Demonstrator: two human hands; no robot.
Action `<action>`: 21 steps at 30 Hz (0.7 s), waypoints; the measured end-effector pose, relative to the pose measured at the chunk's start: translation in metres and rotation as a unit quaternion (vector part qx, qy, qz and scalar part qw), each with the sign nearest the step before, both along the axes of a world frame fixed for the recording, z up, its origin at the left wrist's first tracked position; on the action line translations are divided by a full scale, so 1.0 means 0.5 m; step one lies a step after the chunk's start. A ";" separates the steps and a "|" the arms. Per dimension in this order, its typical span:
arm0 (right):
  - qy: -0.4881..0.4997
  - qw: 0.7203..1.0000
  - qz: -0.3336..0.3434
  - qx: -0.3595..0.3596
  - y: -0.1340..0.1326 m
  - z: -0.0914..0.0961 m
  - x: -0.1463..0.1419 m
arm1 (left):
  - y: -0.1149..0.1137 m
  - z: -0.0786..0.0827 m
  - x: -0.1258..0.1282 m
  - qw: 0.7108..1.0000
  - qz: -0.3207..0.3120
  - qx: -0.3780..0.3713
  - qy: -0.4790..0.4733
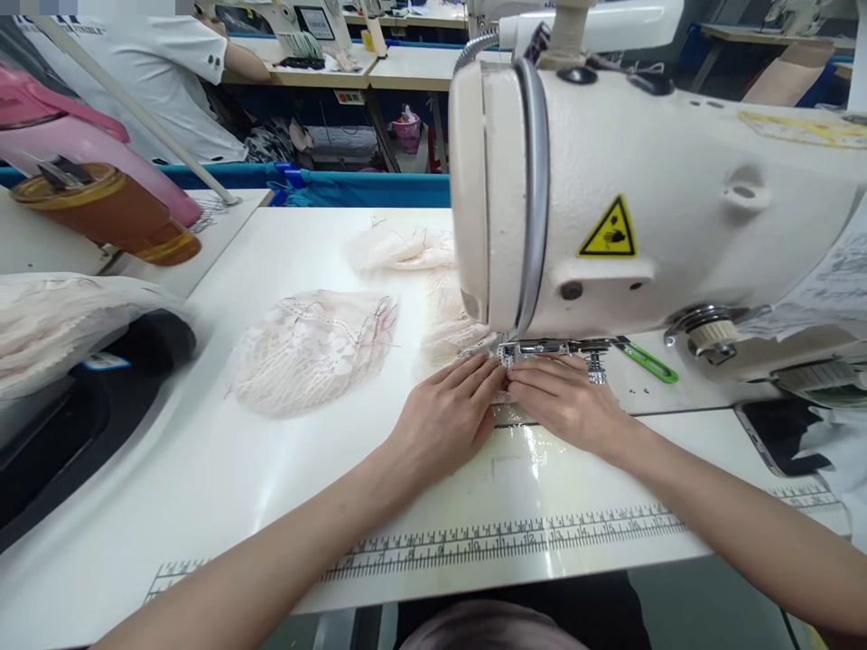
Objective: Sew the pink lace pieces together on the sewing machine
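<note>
Both my hands lie flat on the white sewing table, fingertips meeting under the head of a white sewing machine (650, 199). My left hand (447, 415) and my right hand (569, 402) press a small piece of pale lace (467, 343) down at the presser foot (542, 350). The fingers are stretched out and close together. The part of the lace beneath them is mostly hidden. A finished-looking pile of pink lace pieces (312, 348) lies to the left of my left hand.
More lace (399, 246) lies behind the machine. A green tool (647, 361) rests right of the needle, a phone (778, 433) at the right edge. A brown and pink bottle (101, 203) lies at far left. A printed ruler (515, 537) runs along the table's front. Another person (155, 72) sits beyond.
</note>
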State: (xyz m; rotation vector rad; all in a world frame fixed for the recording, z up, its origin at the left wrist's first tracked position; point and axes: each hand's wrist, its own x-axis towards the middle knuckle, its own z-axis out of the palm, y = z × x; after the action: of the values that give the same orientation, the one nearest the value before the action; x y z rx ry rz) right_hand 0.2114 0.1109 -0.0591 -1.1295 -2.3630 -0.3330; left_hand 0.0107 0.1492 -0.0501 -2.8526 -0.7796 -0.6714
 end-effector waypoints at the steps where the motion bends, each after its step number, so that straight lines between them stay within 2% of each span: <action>1: -0.002 1.000 0.000 0.000 0.000 0.001 0.002 | 0.000 0.000 0.001 1.000 0.000 0.003 -0.001; 14: -0.017 1.000 0.008 -0.019 0.009 0.006 0.011 | 0.000 0.000 0.007 1.000 0.014 -0.002 -0.001; 21: -0.031 0.999 -0.009 0.015 0.013 0.004 0.017 | -0.001 0.000 0.010 1.000 0.023 0.001 0.011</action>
State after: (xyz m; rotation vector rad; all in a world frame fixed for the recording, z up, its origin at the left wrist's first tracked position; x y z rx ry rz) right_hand 0.2197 0.1175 -0.0569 -1.1423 -2.3940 -0.4147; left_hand 0.0156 0.1486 -0.0503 -2.8259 -0.8384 -0.6343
